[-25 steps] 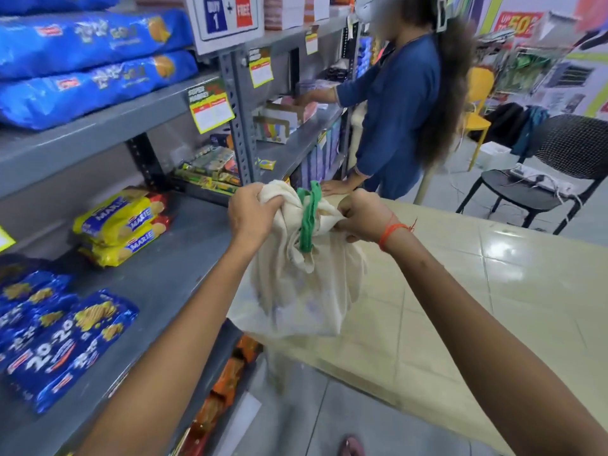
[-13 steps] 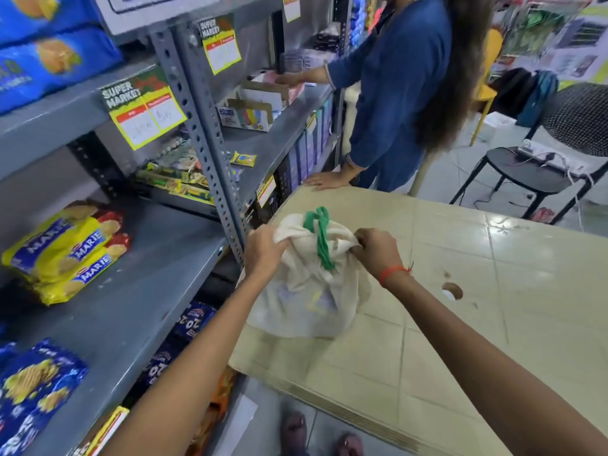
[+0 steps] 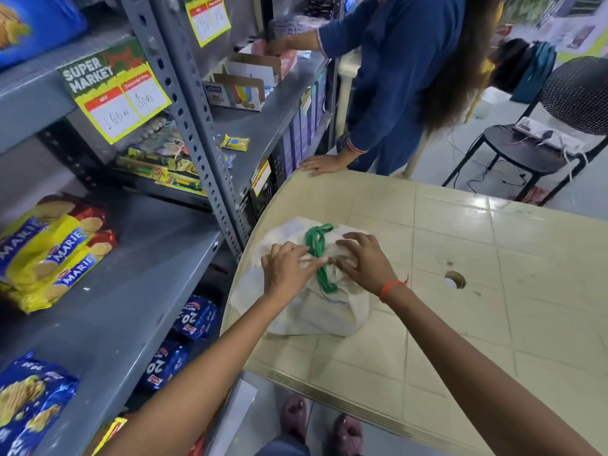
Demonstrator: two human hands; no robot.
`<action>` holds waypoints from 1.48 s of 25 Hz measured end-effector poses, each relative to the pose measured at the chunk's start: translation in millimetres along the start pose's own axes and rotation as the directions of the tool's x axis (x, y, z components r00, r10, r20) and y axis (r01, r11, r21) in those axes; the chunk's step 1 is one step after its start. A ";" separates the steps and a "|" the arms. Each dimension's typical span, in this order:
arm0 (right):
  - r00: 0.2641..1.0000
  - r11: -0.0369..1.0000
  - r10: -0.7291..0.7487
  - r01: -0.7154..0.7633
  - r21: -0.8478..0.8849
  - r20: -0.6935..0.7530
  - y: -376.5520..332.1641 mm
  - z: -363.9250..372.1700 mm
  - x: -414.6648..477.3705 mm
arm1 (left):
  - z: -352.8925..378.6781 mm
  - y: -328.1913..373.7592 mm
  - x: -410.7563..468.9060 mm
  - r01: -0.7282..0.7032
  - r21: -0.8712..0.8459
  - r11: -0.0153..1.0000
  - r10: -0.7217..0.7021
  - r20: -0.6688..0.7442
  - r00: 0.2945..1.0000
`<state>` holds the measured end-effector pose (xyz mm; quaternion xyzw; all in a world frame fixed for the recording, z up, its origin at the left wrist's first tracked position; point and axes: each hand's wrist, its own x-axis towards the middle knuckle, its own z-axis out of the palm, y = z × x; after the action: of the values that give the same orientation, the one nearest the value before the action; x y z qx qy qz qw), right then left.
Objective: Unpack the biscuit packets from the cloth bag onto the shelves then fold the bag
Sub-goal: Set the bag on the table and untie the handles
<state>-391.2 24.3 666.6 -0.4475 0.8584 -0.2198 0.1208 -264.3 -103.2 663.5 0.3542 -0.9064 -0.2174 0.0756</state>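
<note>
The fingers (image 3: pixel 297 258) of the left hand (image 3: pixel 286 268) are being spread and pressed onto the cloth bag (image 3: pixel 316 311); those of the right hand (image 3: pixel 363 263) are being spread likewise, with nothing pinched. The green handles (image 3: pixel 317 250) are being flanked between the two hands, probably so the mouth can be found and opened. The bag is being rested, bulging, on the cream table (image 3: pixel 460 324) beside the shelves (image 3: pixel 131 291). Both forearms are being extended forward, palms down.
</note>
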 end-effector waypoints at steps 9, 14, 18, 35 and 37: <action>0.951 0.889 0.309 -0.297 0.349 0.022 24.3 -0.8 13.9 | 36.8 8.6 -48.8 -0.592 0.045 0.805 0.591 -0.154 0.792; 0.947 0.986 -0.137 0.159 0.054 -0.289 16.4 -3.8 -3.8 | 20.7 3.0 -22.9 -0.362 -0.025 0.932 0.343 -0.265 0.901; 0.921 0.891 -0.371 0.319 -0.323 -0.116 23.0 10.5 -6.8 | 12.9 2.4 -1.9 -0.230 0.264 0.937 0.220 0.067 0.973; 0.918 0.885 -0.392 0.358 -0.298 -0.061 49.3 16.4 -9.4 | 6.7 -0.7 -13.0 -0.126 0.347 0.930 0.119 0.040 0.992; 0.948 0.978 -0.191 0.161 -0.132 -0.254 69.6 3.6 -10.9 | -0.5 -19.8 -19.9 0.055 0.206 0.977 -0.031 -0.117 0.993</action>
<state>-433.3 67.3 629.7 -0.4948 0.8341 -0.2403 -0.0403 -237.4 -102.9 655.4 0.3913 -0.9107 -0.1022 0.0846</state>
